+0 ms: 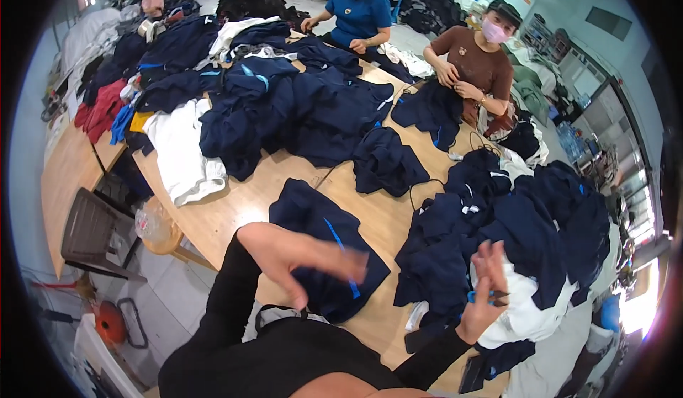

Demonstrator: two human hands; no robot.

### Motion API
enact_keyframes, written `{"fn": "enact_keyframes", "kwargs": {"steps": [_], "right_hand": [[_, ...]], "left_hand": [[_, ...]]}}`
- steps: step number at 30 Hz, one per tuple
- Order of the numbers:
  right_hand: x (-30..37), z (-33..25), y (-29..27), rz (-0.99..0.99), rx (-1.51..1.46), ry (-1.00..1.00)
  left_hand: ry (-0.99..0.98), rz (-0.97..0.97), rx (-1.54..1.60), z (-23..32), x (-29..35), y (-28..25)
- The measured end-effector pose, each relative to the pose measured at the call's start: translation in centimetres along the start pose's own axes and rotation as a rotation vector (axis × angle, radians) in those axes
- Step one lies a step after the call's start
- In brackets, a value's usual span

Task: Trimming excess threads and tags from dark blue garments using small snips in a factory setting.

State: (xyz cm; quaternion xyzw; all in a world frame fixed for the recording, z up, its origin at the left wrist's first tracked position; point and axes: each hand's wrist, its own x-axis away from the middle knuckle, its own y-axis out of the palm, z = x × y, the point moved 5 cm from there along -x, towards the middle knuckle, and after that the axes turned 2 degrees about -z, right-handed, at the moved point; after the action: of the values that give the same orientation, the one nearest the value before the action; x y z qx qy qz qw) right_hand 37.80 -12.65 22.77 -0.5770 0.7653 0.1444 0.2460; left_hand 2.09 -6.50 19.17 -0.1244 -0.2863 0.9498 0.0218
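My left hand [306, 256] hovers over a navy garment [313, 213] with a bright blue stripe, lying on the wooden table [277, 167]. The fingers are stretched out with the thumb apart, blurred at the tips, and nothing shows in them. My right hand [484, 298] is raised at the right, beside a heap of navy garments [523, 216]. A small blue and dark tool [501, 300] sits in its curled fingers; its exact kind is mostly hidden. White cloth [523, 312] lies just behind that hand.
Navy garments [324, 117] are piled across the far table, with a white garment [181, 152] at the left edge. Opposite me, a person in brown [473, 64] handles a navy piece; another in blue [359, 17] sits farther back. A chair [99, 231] stands left.
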Motion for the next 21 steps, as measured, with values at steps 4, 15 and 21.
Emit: {"fn": "enact_keyframes", "kwargs": {"steps": [4,15,21], "right_hand": [[1.8,0.9,-2.5,-0.209,0.040,-0.151],[3.7,2.9,-4.5,0.103,0.172,-0.010],[4.9,7.6,-4.2,0.094,0.055,0.279]], "left_hand": [[0.208,0.042,0.325,0.3,-2.8,-4.8],[0.826,2.426,-0.630,8.1,22.3,-5.3],[-0.712,1.881,-0.564,-3.1,20.0,-0.1]]}}
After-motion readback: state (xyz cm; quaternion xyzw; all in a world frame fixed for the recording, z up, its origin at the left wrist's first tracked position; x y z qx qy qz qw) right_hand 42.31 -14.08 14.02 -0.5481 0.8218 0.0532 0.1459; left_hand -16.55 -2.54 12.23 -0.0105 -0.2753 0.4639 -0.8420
